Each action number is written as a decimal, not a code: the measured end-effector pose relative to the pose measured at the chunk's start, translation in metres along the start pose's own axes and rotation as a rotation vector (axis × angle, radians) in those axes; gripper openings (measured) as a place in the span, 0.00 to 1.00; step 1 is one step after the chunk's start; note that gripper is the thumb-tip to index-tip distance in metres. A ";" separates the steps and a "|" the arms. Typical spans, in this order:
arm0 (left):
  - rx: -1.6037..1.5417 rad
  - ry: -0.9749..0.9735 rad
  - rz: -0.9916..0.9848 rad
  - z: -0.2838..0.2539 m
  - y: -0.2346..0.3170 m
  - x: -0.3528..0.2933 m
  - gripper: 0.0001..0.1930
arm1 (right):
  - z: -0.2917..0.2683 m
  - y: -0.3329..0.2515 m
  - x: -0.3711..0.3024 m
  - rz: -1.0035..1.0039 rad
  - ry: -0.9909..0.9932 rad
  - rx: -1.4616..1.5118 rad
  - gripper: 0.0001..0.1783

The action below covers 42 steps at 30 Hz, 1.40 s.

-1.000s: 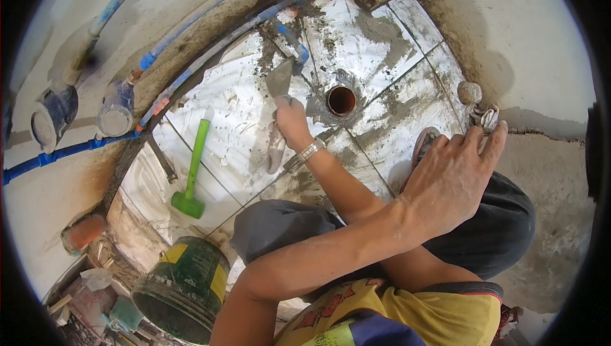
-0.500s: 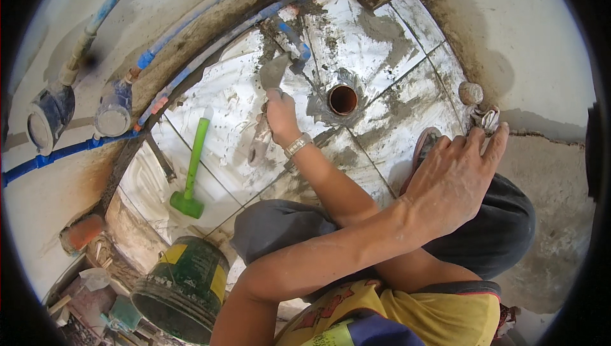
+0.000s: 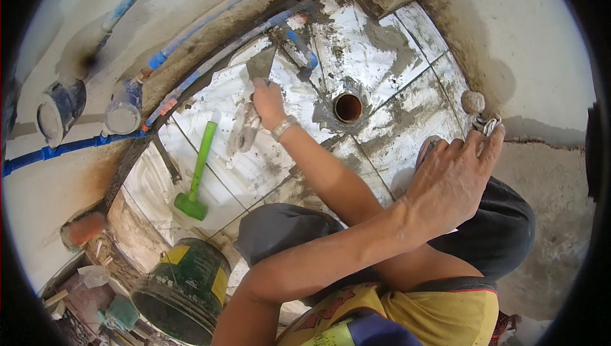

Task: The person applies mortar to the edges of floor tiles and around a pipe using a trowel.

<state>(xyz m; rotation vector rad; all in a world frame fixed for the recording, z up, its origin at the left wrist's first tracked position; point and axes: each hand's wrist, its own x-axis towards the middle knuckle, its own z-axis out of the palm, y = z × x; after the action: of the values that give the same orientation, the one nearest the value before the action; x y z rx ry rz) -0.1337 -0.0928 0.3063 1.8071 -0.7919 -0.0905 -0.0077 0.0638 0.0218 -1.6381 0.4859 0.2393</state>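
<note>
The trowel [image 3: 261, 64] is out ahead of me, over the white tiled floor [image 3: 223, 180], its flat blade pointing away; whether it touches the tiles I cannot tell. My right hand [image 3: 268, 103] has its fingers clamped on the trowel's handle end, a watch [image 3: 284, 126] on that wrist. Just beside this hand is a pale, mottled long piece [image 3: 245, 131]; I cannot tell what it is. Grey mortar smears the tiles around the round pipe opening [image 3: 348, 108], and a short blue pipe [image 3: 301, 49] lies between that opening and the wall.

My left arm crosses over my right. My left hand [image 3: 450, 177] is above my dark-trousered knee, fingers bent and a little apart at the knuckles; I cannot tell whether they hold anything. Near their tips are a crumpled whitish scrap [image 3: 489, 124] and a roundish lump [image 3: 473, 102].

Closer to my left knee lie a green mallet [image 3: 198, 174] and a tipped green bucket [image 3: 191, 269]. Farther off, 2 capped pipe elbows [image 3: 124, 109] stick out by the wall.
</note>
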 end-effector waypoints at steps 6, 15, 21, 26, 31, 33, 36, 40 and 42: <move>0.031 0.056 -0.037 -0.010 -0.010 -0.002 0.34 | -0.083 -0.015 -0.023 0.087 -0.289 -0.275 0.29; -0.084 0.215 0.069 -0.004 -0.010 0.013 0.35 | -0.115 0.005 -0.064 -0.519 -0.308 -1.064 0.21; -0.071 0.197 0.057 -0.012 -0.004 0.012 0.33 | -0.080 0.022 -0.011 -0.495 -0.233 -1.054 0.22; -0.088 0.184 0.040 -0.012 -0.006 0.009 0.35 | -0.056 -0.003 0.008 -0.448 0.051 -0.912 0.25; -0.075 0.151 0.002 -0.023 -0.009 0.006 0.35 | -0.050 0.010 -0.027 -0.443 -0.108 -0.982 0.23; -0.108 0.146 0.050 -0.014 0.002 0.011 0.35 | -0.071 0.009 0.002 -0.427 -0.011 -1.003 0.22; -0.099 0.154 0.055 -0.012 0.001 0.006 0.35 | -0.059 -0.012 -0.006 -0.391 -0.030 -0.950 0.22; -0.091 0.205 0.065 -0.018 -0.002 0.000 0.36 | -0.065 -0.025 -0.053 -0.444 -0.203 -0.983 0.24; -0.083 0.219 0.086 -0.013 0.004 0.002 0.36 | -0.116 -0.025 -0.035 -0.583 -0.264 -1.077 0.23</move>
<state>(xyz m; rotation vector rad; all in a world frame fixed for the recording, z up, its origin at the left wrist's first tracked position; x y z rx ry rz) -0.1284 -0.0837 0.3150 1.6696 -0.6977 0.1273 -0.0423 -0.0431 0.0749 -2.6493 -0.4339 0.2907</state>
